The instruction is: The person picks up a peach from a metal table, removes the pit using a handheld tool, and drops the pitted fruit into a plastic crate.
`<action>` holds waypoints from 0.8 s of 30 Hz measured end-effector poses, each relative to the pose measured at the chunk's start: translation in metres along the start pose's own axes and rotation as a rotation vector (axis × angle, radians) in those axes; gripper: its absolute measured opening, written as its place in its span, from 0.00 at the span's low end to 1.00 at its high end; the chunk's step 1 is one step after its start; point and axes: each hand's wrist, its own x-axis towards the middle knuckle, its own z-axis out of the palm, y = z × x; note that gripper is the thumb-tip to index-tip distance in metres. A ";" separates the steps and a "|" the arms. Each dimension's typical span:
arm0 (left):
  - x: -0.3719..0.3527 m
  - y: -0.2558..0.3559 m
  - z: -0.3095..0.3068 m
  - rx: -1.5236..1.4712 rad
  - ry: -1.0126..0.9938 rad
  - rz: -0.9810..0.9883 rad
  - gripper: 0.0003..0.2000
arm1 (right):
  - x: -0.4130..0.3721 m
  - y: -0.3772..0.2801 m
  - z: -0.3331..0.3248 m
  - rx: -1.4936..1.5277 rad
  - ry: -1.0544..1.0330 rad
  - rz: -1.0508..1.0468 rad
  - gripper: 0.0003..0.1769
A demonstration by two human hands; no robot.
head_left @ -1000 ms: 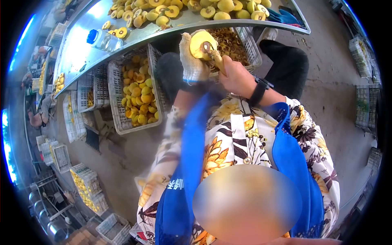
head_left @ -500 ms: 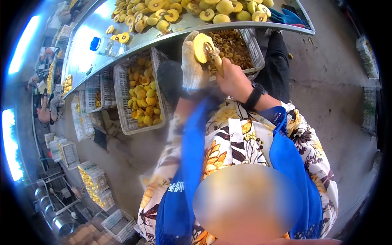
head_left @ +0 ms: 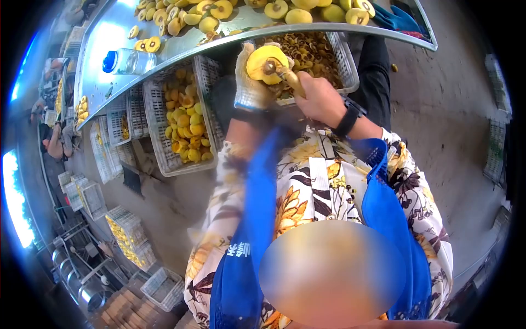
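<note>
My left hand (head_left: 247,88), in a pale knitted glove, is closed around a yellow peach half (head_left: 261,55) with its cut face turned up toward me. My bare right hand (head_left: 322,100), with a black watch on the wrist, grips a pitting tool (head_left: 292,81) by its tan handle. The tool's working end meets the peach at the brown pit in the middle; its exact shape is hard to make out. Just beyond both hands, below the table edge, a crate (head_left: 346,68) holds many brown and yellow scraps.
Halved peaches (head_left: 208,24) are heaped on the metal table (head_left: 181,46), beside a clear bottle with a blue cap (head_left: 131,61). A blue glove (head_left: 395,19) lies at its right end. Left of my legs stands a crate of peach halves (head_left: 189,123). Other people (head_left: 57,142) sit far left.
The peach half has turned its cut face more squarely toward me, and the tool's end now sits at the pit. My view has shifted slightly, moving the table and crates left in the picture.
</note>
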 end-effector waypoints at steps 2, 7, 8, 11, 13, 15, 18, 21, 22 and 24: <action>-0.004 0.014 -0.002 0.027 -0.154 -0.129 0.31 | 0.001 -0.006 -0.009 -0.030 0.182 -0.043 0.15; -0.010 0.012 0.008 0.455 0.067 -0.237 0.32 | 0.023 0.033 -0.014 0.071 0.064 -0.165 0.26; -0.013 0.014 0.011 0.449 0.032 -0.229 0.32 | 0.026 0.032 -0.011 0.074 0.000 -0.179 0.26; -0.015 0.020 0.001 0.256 -0.286 -0.174 0.33 | 0.027 0.021 -0.011 0.218 0.188 -0.075 0.26; -0.016 0.000 0.008 0.357 -0.093 0.085 0.33 | 0.027 0.026 -0.005 0.507 0.120 0.126 0.25; -0.013 -0.024 0.015 0.376 0.041 0.329 0.32 | 0.021 0.015 -0.002 0.787 0.028 0.304 0.23; -0.004 -0.035 0.019 0.098 0.164 0.304 0.30 | 0.017 0.024 0.010 0.399 0.159 0.138 0.20; -0.005 -0.026 0.014 -0.039 0.335 0.252 0.29 | 0.010 -0.001 0.009 0.176 0.107 0.086 0.18; -0.006 -0.025 0.014 -0.007 0.373 0.246 0.28 | 0.007 -0.008 0.005 0.096 0.073 0.058 0.18; -0.006 -0.024 0.011 0.065 0.333 0.264 0.28 | 0.005 -0.009 0.003 0.000 0.037 0.012 0.16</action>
